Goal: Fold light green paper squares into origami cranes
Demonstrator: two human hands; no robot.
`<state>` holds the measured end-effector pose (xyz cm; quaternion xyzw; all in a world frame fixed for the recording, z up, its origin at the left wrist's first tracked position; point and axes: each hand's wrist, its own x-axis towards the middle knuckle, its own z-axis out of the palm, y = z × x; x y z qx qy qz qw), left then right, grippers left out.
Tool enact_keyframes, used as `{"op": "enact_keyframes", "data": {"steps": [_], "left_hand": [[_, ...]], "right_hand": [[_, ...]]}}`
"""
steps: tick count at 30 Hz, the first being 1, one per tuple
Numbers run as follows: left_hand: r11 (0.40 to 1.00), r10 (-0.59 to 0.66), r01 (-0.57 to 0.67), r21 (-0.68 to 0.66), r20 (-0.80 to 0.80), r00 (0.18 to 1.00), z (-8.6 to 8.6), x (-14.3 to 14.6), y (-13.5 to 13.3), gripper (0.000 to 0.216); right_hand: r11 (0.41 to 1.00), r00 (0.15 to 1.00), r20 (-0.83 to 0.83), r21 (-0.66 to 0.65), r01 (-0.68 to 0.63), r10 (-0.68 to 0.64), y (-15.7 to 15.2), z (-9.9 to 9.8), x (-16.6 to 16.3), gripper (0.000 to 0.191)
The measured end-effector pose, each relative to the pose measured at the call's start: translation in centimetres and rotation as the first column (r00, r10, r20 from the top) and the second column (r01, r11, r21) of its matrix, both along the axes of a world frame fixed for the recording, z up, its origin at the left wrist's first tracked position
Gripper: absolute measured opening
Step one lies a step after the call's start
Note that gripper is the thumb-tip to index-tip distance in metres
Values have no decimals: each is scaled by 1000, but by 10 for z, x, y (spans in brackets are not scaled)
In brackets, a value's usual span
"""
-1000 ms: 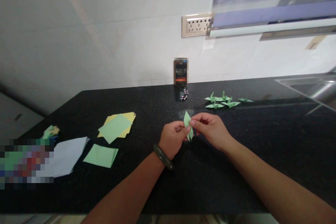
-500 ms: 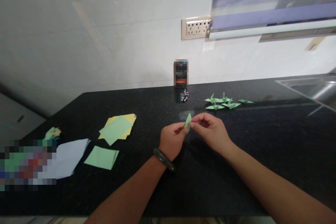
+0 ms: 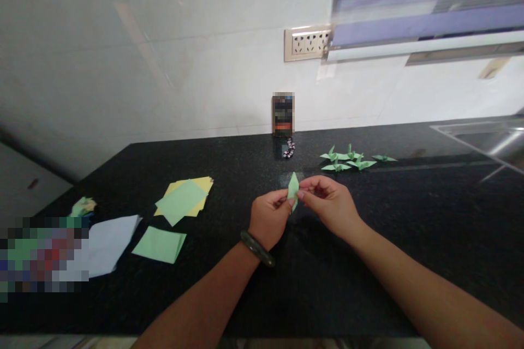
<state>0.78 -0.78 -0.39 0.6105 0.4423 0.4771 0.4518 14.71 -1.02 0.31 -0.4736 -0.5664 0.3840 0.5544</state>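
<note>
Green paper (image 3: 293, 184), folded into a thin diamond, points its long way at twelve o'clock. The left hand (image 3: 268, 219), pinching it, has it near two o'clock; the right hand (image 3: 332, 204), pinching its edge, has it at ten. Both touch it, so neither is nearer. The blurred dark upright block (image 3: 283, 114), at twelve o'clock, shows no words to read.

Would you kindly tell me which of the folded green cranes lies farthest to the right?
The single crane past the cluster's right edge; the other four cranes all bunch together to its left.
</note>
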Motion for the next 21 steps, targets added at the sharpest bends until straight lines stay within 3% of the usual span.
{"op": "enact_keyframes", "data": {"steps": [9, 15, 21], "left_hand": [[987, -148, 154, -42, 119, 982, 2, 0, -1, 26], [970, -52, 98, -221, 207, 977, 3, -1, 0, 19], [982, -53, 86, -170, 187, 981, 4, -3, 1, 15]], "right_hand": [[994, 998, -43, -92, -59, 55, 1, 4, 0, 12], [992, 995, -75, -97, -80, 73, 1, 6, 2, 15], [985, 985, 21, 13, -170, 169, 3, 5, 6, 11]]}}
